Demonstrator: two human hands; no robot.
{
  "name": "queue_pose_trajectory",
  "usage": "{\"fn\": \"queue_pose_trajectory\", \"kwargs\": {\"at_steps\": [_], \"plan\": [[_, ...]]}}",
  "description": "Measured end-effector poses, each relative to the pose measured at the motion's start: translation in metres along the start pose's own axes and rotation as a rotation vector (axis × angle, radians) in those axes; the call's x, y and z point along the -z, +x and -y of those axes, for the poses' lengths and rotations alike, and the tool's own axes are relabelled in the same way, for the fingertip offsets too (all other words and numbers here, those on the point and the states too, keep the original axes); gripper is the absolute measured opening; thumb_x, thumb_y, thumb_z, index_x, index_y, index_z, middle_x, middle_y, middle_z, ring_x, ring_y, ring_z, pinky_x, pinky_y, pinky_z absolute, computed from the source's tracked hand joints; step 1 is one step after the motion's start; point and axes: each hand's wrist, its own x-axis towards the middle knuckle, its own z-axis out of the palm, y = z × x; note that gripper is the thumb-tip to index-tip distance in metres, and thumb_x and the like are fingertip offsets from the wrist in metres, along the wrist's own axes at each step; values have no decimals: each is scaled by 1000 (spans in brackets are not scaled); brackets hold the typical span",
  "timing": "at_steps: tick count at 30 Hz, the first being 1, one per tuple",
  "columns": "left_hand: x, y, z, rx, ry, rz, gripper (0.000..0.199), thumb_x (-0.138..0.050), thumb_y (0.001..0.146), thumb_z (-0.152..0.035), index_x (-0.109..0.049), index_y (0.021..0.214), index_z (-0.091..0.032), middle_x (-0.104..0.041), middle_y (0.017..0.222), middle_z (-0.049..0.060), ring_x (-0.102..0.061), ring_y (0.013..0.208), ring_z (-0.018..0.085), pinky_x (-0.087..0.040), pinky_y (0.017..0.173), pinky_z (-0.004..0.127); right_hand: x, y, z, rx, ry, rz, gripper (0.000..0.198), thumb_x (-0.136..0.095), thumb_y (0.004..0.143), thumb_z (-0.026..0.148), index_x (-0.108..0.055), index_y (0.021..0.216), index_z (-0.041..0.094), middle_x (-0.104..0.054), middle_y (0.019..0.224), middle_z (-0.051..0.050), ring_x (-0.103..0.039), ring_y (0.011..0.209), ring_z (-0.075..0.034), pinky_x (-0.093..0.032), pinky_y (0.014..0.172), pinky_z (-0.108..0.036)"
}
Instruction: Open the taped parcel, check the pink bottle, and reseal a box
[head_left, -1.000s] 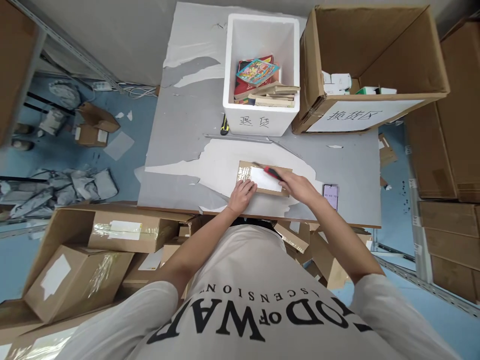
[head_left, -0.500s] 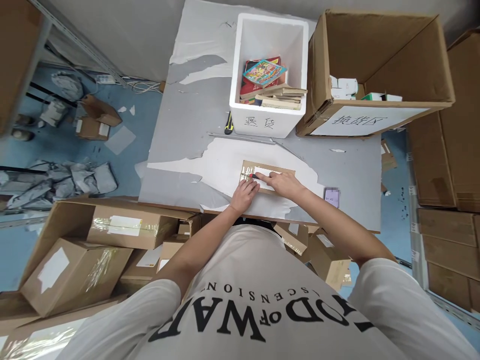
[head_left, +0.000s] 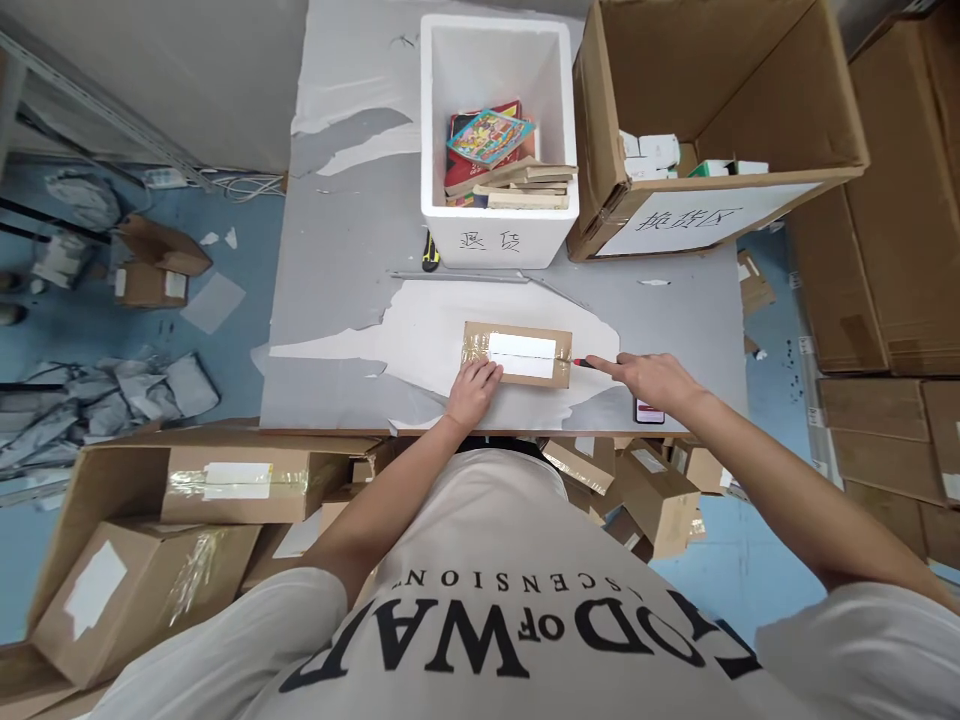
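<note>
On the table (head_left: 330, 250), the carton (head_left: 523, 357) was laid lengthwise left-to-right, its near-left edge covered by the left hand (head_left: 474, 391), fingers extended; at its right end, a cutter (head_left: 582, 363) was gripped in the right hand (head_left: 661, 382).

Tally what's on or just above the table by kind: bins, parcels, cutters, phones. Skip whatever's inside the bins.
Bins: 2 (white foam box, large cardboard box)
Parcel: 1 (touching left hand)
Cutters: 2 (red-and-black cutter in right hand, yellow-and-black cutter)
Phone: 1
Total: 6
</note>
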Motion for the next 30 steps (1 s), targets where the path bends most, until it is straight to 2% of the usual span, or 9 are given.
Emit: {"fn": "queue_pose_trajectory", "kwargs": {"at_steps": [3, 5, 8, 10, 12, 14, 17, 21, 30], "plan": [[5, 2, -2, -9, 38, 8, 43, -36, 92, -11, -59, 127, -21, -65, 120, 13, -52, 125, 27, -36, 108, 49, -11, -21, -17, -29, 65, -33, 79, -44, 78, 6, -31, 146, 45, -66, 87, -7, -59, 60, -16, -36, 58, -28], [13, 6, -3, -27, 76, 24, 40, -38, 93, -14, -59, 126, -21, -65, 118, 13, -53, 122, 27, -37, 105, 47, -20, -33, -20, -44, 167, -74, 69, -44, 83, 14, -35, 146, 42, -67, 89, -7, -60, 64, -17, -38, 58, -28], [27, 17, -4, -57, 111, 92, 32, -46, 92, -28, -60, 120, -21, -65, 114, 14, -56, 112, 29, -41, 97, 46, -38, -45, -10, -127, 461, -177, 54, -40, 92, 30, -40, 145, 36, -68, 94, -7, -62, 73, -20, -45, 62, -30], [36, 28, -3, -71, 122, 129, 31, -55, 88, -37, -62, 114, -21, -62, 116, 15, -56, 111, 31, -40, 96, 48, -54, -47, 5, -236, 743, -241, 54, -38, 94, 39, -38, 147, 30, -69, 91, -6, -60, 67, -19, -48, 63, -31], [41, 38, -1, -76, 127, 129, 36, -63, 83, -43, -62, 111, -20, -56, 127, 18, -49, 122, 37, -34, 102, 54, -69, -44, 23, -345, 1029, -268, 60, -41, 93, 43, -35, 149, 26, -67, 83, -3, -56, 55, -14, -50, 58, -30], [43, 46, 1, -71, 118, 126, 43, -68, 78, -45, -61, 111, -18, -47, 139, 21, -35, 135, 43, -24, 108, 62, -81, -38, 40, -411, 1265, -285, 66, -44, 91, 48, -32, 151, 24, -65, 79, -2, -51, 47, -11, -48, 49, -27], [43, 51, 1, -64, 109, 192, 49, -68, 77, -48, -59, 113, -16, -39, 146, 23, -23, 142, 45, -14, 110, 69, -89, -28, 57, -447, 1495, -316, 74, -49, 87, 56, -29, 151, 24, -61, 79, 0, -48, 44, -9, -42, 39, -23], [43, 49, -3, -29, 159, 269, 50, -62, 81, -52, -57, 117, -17, -36, 149, 23, -22, 144, 41, -14, 111, 70, -92, -22, 66, -433, 1614, -315, 77, -53, 84, 58, -30, 151, 28, -57, 79, 1, -46, 43, -7, -41, 38, -21], [43, 46, -9, 16, 188, 284, 52, -58, 84, -54, -55, 121, -18, -35, 152, 21, -20, 146, 38, -21, 111, 64, -92, -19, 69, -404, 1657, -264, 76, -56, 84, 56, -29, 151, 30, -56, 74, 2, -45, 43, -7, -40, 37, -21]]}}
